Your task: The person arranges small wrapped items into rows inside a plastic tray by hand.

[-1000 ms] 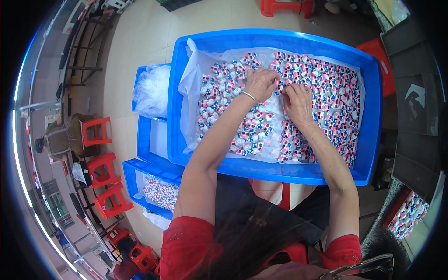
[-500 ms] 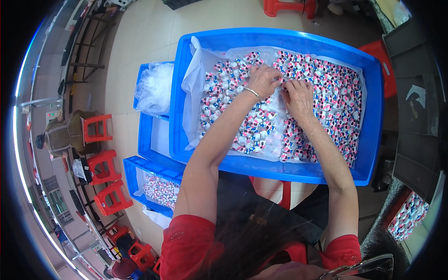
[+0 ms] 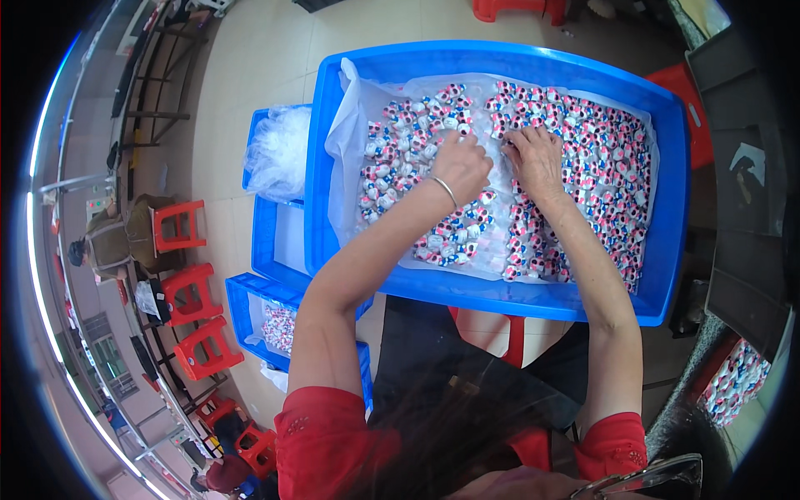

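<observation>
A large blue plastic tub (image 3: 500, 302) lined with thin white sheeting (image 3: 343, 133) holds many small white figures painted pink, blue and black. On its right side the figures (image 3: 604, 179) stand packed in close rows. Looser figures (image 3: 392, 179) lie on the left, some tipped over. My left hand (image 3: 463, 164), a bangle on its wrist, is over the loose ones with its fingers curled down; what they grip is hidden. At the left edge of the rows, my right hand (image 3: 537, 163) bends thumb and fingers together around a small figure, mostly covered by the fingertips.
Left of the tub are a smaller blue bin (image 3: 279, 242), a heap of clear plastic film (image 3: 279, 156) and another bin of small figures (image 3: 277, 327). Red stools (image 3: 190, 293) stand further left, where a person (image 3: 108, 246) sits. A grey panel (image 3: 746, 208) rises at the right.
My left hand has moved away from my right hand, to the left and slightly nearer me. My right hand stays at the edge of the rows. The whole view has shifted slightly.
</observation>
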`<state>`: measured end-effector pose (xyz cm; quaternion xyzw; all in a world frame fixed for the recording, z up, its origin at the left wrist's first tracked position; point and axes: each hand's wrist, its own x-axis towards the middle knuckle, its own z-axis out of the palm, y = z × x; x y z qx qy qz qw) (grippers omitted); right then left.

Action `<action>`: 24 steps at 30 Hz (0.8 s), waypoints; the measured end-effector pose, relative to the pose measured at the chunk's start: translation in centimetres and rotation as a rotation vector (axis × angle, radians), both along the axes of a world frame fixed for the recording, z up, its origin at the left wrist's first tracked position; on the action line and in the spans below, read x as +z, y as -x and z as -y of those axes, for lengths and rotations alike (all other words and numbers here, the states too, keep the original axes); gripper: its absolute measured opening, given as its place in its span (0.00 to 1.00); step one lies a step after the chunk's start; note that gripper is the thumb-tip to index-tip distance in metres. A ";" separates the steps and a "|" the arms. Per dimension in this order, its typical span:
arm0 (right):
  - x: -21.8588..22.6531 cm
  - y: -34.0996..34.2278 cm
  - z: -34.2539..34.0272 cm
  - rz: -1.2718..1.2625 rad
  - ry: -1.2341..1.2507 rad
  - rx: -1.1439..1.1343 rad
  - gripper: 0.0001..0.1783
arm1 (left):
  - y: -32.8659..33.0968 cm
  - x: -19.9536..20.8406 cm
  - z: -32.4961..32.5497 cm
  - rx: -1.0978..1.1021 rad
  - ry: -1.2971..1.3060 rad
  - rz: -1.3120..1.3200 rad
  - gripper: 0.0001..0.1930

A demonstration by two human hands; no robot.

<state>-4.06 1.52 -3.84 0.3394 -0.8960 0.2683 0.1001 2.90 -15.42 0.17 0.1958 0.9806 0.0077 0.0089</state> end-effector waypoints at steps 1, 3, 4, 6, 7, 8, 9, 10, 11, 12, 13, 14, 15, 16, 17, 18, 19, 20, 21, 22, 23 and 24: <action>0.2 -0.1 -0.2 -0.001 -0.001 -0.001 0.12 | -0.3 -0.4 -0.6 -0.045 0.129 -0.063 0.06; 0.6 -0.4 -0.6 0.030 0.006 -0.024 0.12 | -0.6 -0.9 -1.1 -0.040 0.130 -0.059 0.04; 1.0 -0.5 -1.0 0.017 0.011 -0.013 0.11 | -0.8 -1.2 -1.4 0.023 0.112 -0.059 0.03; 1.6 -0.8 -1.9 0.021 -0.002 0.007 0.11 | -0.8 -1.2 -1.6 0.085 0.092 -0.059 0.02; 1.8 -1.0 -2.4 0.026 -0.013 0.029 0.11 | -0.5 -1.1 -1.6 0.067 0.074 -0.044 0.03; 1.8 -1.2 -2.7 0.023 -0.002 0.043 0.11 | -0.3 -1.0 -1.5 0.049 0.058 -0.029 0.03; 1.9 -1.5 -2.9 0.020 -0.024 0.073 0.11 | -0.2 -1.0 -1.4 0.047 0.058 -0.031 0.03; 2.1 -1.7 -3.0 0.017 -0.045 0.102 0.11 | -0.1 -0.9 -1.1 0.092 -0.046 -0.087 0.05; 1.9 -2.0 -3.0 0.018 -0.053 0.119 0.12 | 0.0 -0.9 -0.9 0.135 -0.150 -0.143 0.06; 1.7 -2.1 -2.8 0.014 -0.065 0.115 0.13 | 0.1 -0.7 -0.7 0.139 -0.180 -0.188 0.08; 1.5 -2.0 -2.6 0.010 -0.076 0.110 0.13 | 0.4 -0.6 -1.0 0.134 -0.177 -0.186 0.08; 1.3 -1.8 -2.2 -0.013 -0.048 0.079 0.10 | 0.7 -0.5 -1.7 0.140 -0.208 -0.194 0.08; 1.1 -1.4 -1.7 -0.010 -0.044 0.078 0.10 | 1.0 -0.6 -2.2 0.151 -0.238 -0.201 0.09; 0.9 -0.9 -1.3 0.032 -0.058 0.055 0.08 | 1.3 -1.3 -2.8 0.161 -0.237 -0.196 0.11; 0.6 -0.6 -0.8 0.073 -0.072 0.033 0.06 | 1.3 -1.7 -2.8 0.160 -0.235 -0.193 0.11; 0.4 -0.3 -0.6 0.067 -0.015 0.003 0.04 | 1.5 -1.9 -2.9 0.219 -0.332 -0.101 0.11; 0.3 0.0 -0.8 0.068 -0.015 -0.001 0.04 | 1.6 -2.2 -3.1 0.279 -0.430 -0.007 0.12; 0.2 0.1 -1.0 0.136 -0.005 0.007 0.04 | 1.3 -2.4 -2.6 0.249 -0.475 0.048 0.11; 0.2 0.2 -1.0 0.205 0.007 0.019 0.04 | 1.2 -2.7 -1.9 0.249 -0.474 0.050 0.11; 0.1 0.1 -1.0 0.208 0.006 0.019 0.04 | 1.1 -3.1 -1.3 0.175 -0.482 -0.022 0.09; 0.1 0.0 -1.1 0.193 0.014 0.033 0.04 | 1.0 -3.6 -0.8 0.101 -0.490 -0.094 0.08; 0.1 0.0 -1.0 0.178 0.021 0.047 0.04 | 1.0 -3.3 -0.8 0.083 -0.487 -0.118 0.06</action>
